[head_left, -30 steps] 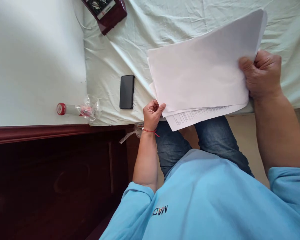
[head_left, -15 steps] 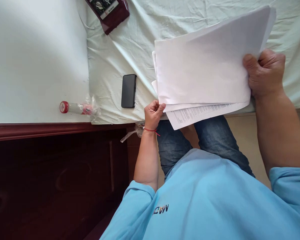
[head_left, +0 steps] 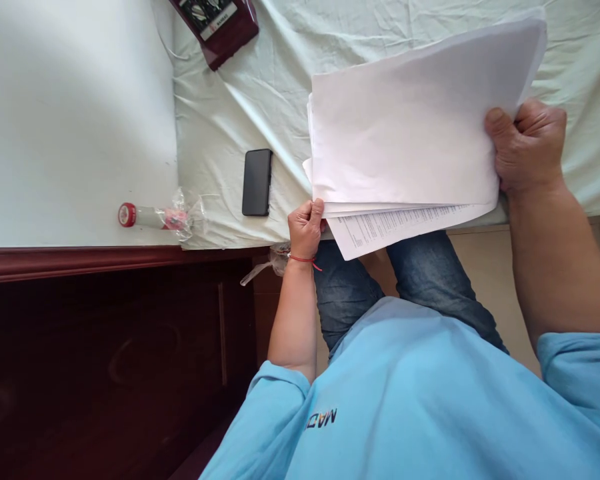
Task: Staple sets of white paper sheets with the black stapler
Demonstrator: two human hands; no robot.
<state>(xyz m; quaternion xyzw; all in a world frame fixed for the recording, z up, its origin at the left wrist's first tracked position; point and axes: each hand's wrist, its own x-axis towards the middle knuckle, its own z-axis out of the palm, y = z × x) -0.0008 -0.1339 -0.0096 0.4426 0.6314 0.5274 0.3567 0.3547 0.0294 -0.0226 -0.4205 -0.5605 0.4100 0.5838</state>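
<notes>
A stack of white paper sheets point(head_left: 405, 133) is held up above the cloth-covered table. The top face is blank, and a lower sheet point(head_left: 375, 230) with printed lines sticks out at the near side. My left hand point(head_left: 306, 227), with a red string at the wrist, pinches the near left corner of the stack between thumb and fingers. My right hand point(head_left: 527, 143) is closed round the right edge, thumb on top; its fingertips are hidden.
A black phone point(head_left: 257, 182) lies left of the papers on the pale green cloth point(head_left: 220, 133). Farther left is a bottle with a red cap point(head_left: 127, 215) and clear plastic wrap. A dark red object point(head_left: 230, 40) stands at the back.
The left side of the stack has risen slightly away from me. My left thumb has shifted on the corner, and the sheet edges there look more closely aligned. My right hand has moved slightly left.
</notes>
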